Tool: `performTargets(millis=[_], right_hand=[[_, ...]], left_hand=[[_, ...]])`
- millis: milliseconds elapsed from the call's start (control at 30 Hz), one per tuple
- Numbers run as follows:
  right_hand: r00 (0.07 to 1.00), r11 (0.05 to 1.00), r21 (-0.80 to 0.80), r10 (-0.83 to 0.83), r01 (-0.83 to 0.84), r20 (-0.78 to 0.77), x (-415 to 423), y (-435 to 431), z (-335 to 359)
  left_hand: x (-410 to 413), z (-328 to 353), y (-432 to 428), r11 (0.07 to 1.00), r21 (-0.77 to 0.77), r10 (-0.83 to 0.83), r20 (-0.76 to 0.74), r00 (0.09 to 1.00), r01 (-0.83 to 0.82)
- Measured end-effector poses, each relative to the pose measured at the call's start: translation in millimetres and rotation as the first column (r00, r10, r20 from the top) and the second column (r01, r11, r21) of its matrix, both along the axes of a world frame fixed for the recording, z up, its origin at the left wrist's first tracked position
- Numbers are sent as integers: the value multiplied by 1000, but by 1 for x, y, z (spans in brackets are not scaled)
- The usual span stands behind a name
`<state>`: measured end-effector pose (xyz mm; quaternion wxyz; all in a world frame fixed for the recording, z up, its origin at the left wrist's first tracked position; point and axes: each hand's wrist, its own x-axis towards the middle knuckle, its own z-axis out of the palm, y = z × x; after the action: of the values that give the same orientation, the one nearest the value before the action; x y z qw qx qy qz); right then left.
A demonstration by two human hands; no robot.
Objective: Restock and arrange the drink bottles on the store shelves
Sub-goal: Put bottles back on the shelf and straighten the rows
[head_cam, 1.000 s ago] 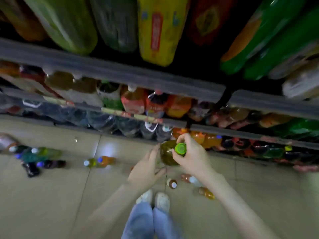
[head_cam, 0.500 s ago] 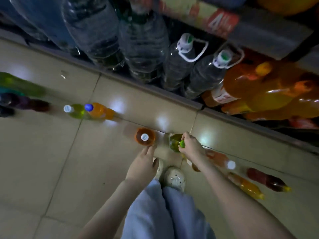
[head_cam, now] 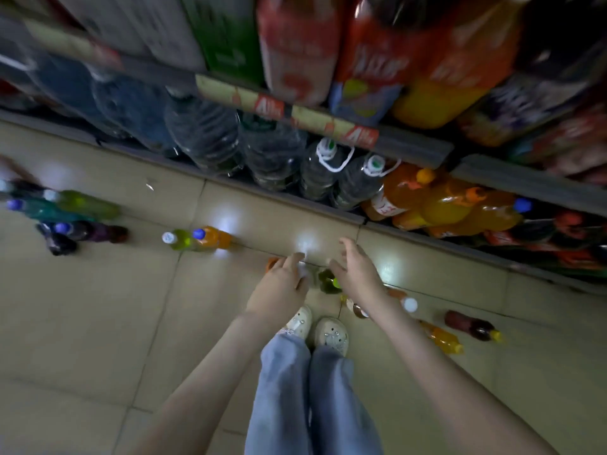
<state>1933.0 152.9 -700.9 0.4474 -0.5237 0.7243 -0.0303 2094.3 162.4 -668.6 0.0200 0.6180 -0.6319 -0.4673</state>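
Released since half a second ago, the green-capped bottle (head_cam: 327, 279) sits on the floor (head_cam: 98, 323) between both hands. The right hand (head_cam: 356, 274) hovers spread and empty. The left hand (head_cam: 281, 285), equally slack, half hides an orange bottle (head_cam: 271, 262). Two more bottles (head_cam: 441, 339) lie rightward.

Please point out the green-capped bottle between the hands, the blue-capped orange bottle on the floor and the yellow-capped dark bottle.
green-capped bottle (head_cam: 327, 278): head view, its dark-green shoulder.
blue-capped orange bottle (head_cam: 215, 238): head view, its orange body.
yellow-capped dark bottle (head_cam: 469, 324): head view, its dark body.
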Motion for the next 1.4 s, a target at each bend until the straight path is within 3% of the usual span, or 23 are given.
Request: performTargets(millis=[133,233,367,467,667,800,967,1000,1100,1267,1400], right_hand=[[945,949,-194,-192,247,264,15,-30,167],[881,873,-324,-210,365,425,15,-50,273],[789,745,-437,-192,505,584,10,-82,381],[720,646,-468,-187,603,668,8,-108,430],[780,583,-571,-188,578,597,9,-168,471],[877,635,-625,-192,453,440,12,-210,497],[947,760,-599,-323,253,-9,8,-228,504],[936,731,-641,-347,232,-57,7,-224,503],[942,504,-858,-327,99,-83,11,-201,497],[977,531,-836,-63,-140,-203,18,-157,498],[993,469,-877,2,-105,-117,19,-128,505]], left_hand=[[2,137,-34,996,-93,12,-23,1000,-14],[4,227,-64,968,-242,36,-123,992,-65],[3,326,-114,854,-505,20,-207,978,-124],[-5,382,-148,762,-606,70,-272,960,-227],[-25,432,-209,754,-620,9,-318,948,-215],[-38,445,-240,782,-606,-87,-341,936,-148],[-49,445,-239,772,-613,-79,-357,931,-170],[-46,446,-236,761,-625,-78,-357,931,-176],[-33,443,-219,717,-681,-109,-322,941,-150],[-11,427,-186,699,-711,-210,-311,927,-80],[-4,433,-156,701,-703,-208,-359,910,-117]])
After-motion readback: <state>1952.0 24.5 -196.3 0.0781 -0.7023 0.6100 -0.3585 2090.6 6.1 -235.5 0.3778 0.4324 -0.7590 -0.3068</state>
